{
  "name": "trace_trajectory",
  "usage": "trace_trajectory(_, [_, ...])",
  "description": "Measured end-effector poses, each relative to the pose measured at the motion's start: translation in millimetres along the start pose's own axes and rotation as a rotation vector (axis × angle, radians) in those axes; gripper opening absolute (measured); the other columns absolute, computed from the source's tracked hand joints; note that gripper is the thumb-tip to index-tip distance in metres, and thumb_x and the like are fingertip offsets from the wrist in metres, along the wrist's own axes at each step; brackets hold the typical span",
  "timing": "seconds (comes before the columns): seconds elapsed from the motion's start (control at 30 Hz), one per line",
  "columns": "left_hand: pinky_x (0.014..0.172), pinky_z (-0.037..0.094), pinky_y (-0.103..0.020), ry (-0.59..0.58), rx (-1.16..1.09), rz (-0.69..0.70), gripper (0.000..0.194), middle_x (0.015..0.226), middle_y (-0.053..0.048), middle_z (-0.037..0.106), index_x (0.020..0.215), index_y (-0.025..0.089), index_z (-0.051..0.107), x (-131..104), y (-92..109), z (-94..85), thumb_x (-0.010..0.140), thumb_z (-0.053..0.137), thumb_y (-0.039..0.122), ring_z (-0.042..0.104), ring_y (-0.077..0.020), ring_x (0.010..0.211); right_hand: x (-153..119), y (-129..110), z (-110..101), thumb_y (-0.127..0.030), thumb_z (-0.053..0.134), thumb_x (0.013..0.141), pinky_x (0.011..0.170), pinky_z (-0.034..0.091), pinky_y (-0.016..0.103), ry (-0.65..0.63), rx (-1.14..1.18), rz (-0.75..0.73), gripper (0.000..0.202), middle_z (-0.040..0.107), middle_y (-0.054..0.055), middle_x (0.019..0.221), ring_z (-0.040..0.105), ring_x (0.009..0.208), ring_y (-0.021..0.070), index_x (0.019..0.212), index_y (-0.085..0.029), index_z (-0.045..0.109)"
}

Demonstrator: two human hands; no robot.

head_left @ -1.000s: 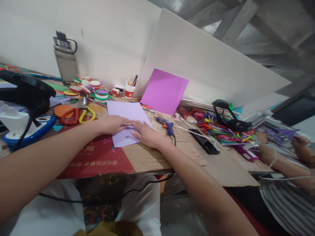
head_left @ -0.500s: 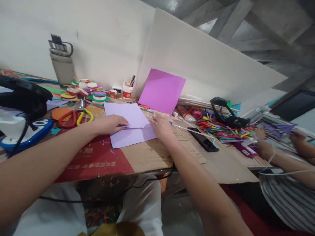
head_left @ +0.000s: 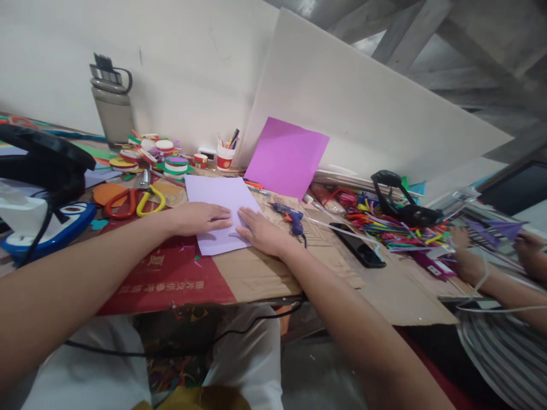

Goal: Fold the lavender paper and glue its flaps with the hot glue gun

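Observation:
A light purple sheet of paper [head_left: 216,196] lies on the cardboard in front of me. My left hand [head_left: 200,218] rests flat on its left and middle part, fingers stretched to the right. From the other side, my right hand [head_left: 261,230] presses on the sheet with its fingers spread. The fingertips of both hands are close together near the middle of the paper. A blue glue gun [head_left: 293,217] lies just right of the sheet. Behind it, a brighter purple sheet [head_left: 287,156] leans against a white board.
Red and yellow pliers-like scissors [head_left: 145,196], small round paper drums [head_left: 164,149] and a bottle [head_left: 113,111] stand left. A phone [head_left: 358,245], colourful pipe cleaners [head_left: 376,222] and a black headset-like object [head_left: 405,205] lie right. Another person's hands [head_left: 468,256] work at far right.
My hands have moved closer together and now lie flat on the light purple sheet. The sheet's lower edge no longer shows a separate flap, and the glue gun has come into view.

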State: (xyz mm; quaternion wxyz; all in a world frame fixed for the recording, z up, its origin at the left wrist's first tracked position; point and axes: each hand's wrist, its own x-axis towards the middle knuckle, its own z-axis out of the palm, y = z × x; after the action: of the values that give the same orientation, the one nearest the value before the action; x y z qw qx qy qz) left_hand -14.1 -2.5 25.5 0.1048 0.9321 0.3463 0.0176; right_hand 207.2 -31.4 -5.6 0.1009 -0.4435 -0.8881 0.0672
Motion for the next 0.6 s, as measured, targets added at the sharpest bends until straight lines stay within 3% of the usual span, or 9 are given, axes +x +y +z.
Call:
trace_trajectory(0.17, [0.109,0.024,-0.031,-0.019,0.007,-0.022,0.063,0.148,-0.004,0.036,0.14,0.023,0.042,0.7,1.0,-0.4,0.092,0.023,0.06,0.037,-0.0209,0.133,-0.3,-7.6,-5.8,-0.053,0.022,0.095,0.113,0.016,0.045,-0.025,0.035,-0.053,0.063,0.03,0.013,0.15,0.022,0.14,0.0219,0.142,-0.013,0.034])
trace_trajectory(0.3, [0.11,0.023,-0.034,-0.035,0.038,-0.092,0.068,0.149,-0.01,0.034,0.141,0.015,0.038,-2.2,2.9,2.0,0.093,0.02,0.059,0.034,-0.0232,0.134,-4.3,-1.7,-8.1,-0.047,0.024,0.097,0.112,0.019,0.042,0.022,-0.045,0.032,0.055,0.039,0.013,0.145,0.03,0.137,0.0205,0.136,-0.014,0.042])
trace_trajectory(0.4, [0.112,0.019,-0.035,-0.032,0.106,-0.135,0.075,0.15,-0.018,0.028,0.142,0.005,0.033,-5.2,3.9,5.1,0.092,0.022,0.06,0.028,-0.0261,0.137,-6.4,3.0,-10.7,-0.047,0.03,0.096,0.11,0.021,0.042,0.034,-0.143,0.15,0.052,0.05,0.017,0.136,0.041,0.129,0.0242,0.126,-0.011,0.052])
trace_trajectory(0.5, [0.113,0.017,-0.037,-0.038,0.153,-0.147,0.08,0.15,-0.022,0.024,0.143,0.001,0.029,-7.3,4.3,6.3,0.091,0.022,0.062,0.024,-0.028,0.139,-8.5,6.5,-21.2,-0.047,0.032,0.095,0.106,0.025,0.045,0.053,-0.229,0.346,0.052,0.066,0.021,0.107,0.058,0.108,0.029,0.1,-0.008,0.066])
trace_trajectory(0.6, [0.113,0.017,-0.037,-0.057,0.152,-0.141,0.078,0.15,-0.021,0.023,0.143,0.003,0.028,-8.5,4.5,6.2,0.091,0.022,0.061,0.022,-0.0269,0.14,-16.7,16.9,-36.5,-0.044,0.031,0.094,0.09,0.04,0.043,0.266,-0.312,0.542,0.051,0.067,0.022,0.097,0.061,0.099,0.0313,0.092,-0.009,0.068])
